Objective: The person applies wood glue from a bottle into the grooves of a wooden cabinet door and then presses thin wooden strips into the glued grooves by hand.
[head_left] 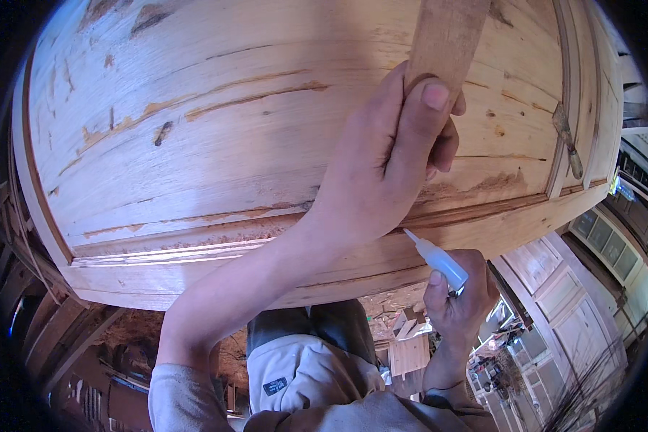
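Note:
My left hand [392,155] reaches across from the lower left and grips a flat wooden strip [450,47], thumb on top and fingers curled round its far side. The strip runs up out of the picture. At the lower right, my right hand [462,299] holds a small translucent squeeze bottle [443,263] with a thin pointed nozzle. Its tip points up and left, close to the front edge of a large pale wooden panel [223,162], just below my left wrist. Whether the tip touches the wood I cannot tell. The panel has brown filler streaks, cracks and knots.
A putty knife [567,140] lies on the panel's right part, by a raised moulding. Beyond the right edge stand framed wooden panels [554,288]. Lumber beams [57,324] are at the lower left. Wood offcuts [408,324] and shavings lie on the floor below.

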### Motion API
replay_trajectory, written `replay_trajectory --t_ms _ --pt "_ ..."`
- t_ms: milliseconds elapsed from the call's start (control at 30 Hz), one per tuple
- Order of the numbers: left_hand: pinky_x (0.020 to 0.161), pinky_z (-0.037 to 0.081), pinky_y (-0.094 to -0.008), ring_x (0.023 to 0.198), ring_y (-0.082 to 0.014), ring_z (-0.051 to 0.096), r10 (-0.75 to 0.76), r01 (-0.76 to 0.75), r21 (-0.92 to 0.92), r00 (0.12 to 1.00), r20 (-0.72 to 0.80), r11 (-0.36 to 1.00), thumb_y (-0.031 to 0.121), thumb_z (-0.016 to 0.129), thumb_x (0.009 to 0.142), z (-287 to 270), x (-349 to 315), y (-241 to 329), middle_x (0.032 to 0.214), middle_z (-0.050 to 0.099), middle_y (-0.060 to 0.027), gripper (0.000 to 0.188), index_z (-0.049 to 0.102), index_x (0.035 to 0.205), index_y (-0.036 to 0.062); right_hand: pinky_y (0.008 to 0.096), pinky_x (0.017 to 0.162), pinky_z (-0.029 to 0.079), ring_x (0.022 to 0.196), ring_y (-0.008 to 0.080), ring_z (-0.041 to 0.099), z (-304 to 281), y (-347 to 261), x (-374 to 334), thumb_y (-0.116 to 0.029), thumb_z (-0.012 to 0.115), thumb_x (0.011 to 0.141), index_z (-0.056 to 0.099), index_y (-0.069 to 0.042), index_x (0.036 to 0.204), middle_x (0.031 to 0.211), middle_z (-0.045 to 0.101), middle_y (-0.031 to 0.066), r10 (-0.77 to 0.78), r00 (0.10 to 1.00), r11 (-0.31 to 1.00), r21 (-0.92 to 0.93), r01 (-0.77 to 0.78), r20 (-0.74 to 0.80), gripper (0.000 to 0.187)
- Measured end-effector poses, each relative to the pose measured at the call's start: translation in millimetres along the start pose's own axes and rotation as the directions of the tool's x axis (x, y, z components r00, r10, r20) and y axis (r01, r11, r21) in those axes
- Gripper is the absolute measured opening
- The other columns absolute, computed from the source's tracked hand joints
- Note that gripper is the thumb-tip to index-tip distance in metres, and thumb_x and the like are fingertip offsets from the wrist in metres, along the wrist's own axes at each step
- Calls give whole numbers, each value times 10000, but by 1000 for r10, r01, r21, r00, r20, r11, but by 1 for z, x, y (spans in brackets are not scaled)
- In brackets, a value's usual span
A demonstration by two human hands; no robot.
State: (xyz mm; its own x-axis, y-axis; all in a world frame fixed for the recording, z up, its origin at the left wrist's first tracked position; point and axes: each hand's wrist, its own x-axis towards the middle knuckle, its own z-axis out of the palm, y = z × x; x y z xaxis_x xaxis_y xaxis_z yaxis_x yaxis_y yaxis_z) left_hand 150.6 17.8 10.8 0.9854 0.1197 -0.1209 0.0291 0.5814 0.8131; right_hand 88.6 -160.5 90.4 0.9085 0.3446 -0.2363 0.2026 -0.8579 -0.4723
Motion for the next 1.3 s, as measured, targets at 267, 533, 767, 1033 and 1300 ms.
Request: replay_trajectory --t_ms 267,533,767,1033,1300 --pt "437 284 -211 458 -67 338 52 -49 87 998 -28 995 402 289 1030 -3 -1 1 573 427 -29 404 432 1047 25 380 564 532 678 306 656 0 2 0 -160 663 788 579 -40 931 802 633 143 -12 1000 1000 -1 12 -9 205" --pt "423 271 -211 448 -66 336 34 -30 86 998 -44 996 421 280 1026 -1 0 2 558 429 -28 427 434 1035 22 375 553 531 675 303 657 -1 3 -2 -166 657 802 582 -44 946 805 634 144 0 1000 1000 13 0 -10 203" --pt "416 262 -212 449 -69 335 54 -52 75 998 -19 996 434 271 1025 -1 2 0 546 421 -27 444 426 1027 18 376 550 527 671 304 654 2 4 -3 -172 658 804 581 -45 948 811 629 145 4 999 1000 -3 -4 -44 206" --pt "414 261 -214 446 -71 334 30 -28 86 999 -29 996 440 267 1024 -1 0 1 544 423 -26 451 425 1033 18 325 534 456 593 223 599 5 5 -5 -393 585 885 577 -35 898 716 604 104 61 993 998 -10 -62 -99 359" --pt "415 268 -214 452 -71 353 38 -34 121 999 -33 992 437 268 1022 0 1 4 555 445 -37 443 430 1034 25 323 530 452 585 218 587 4 8 -6 -385 592 885 576 -35 893 727 602 104 49 992 999 -10 -50 -112 351"
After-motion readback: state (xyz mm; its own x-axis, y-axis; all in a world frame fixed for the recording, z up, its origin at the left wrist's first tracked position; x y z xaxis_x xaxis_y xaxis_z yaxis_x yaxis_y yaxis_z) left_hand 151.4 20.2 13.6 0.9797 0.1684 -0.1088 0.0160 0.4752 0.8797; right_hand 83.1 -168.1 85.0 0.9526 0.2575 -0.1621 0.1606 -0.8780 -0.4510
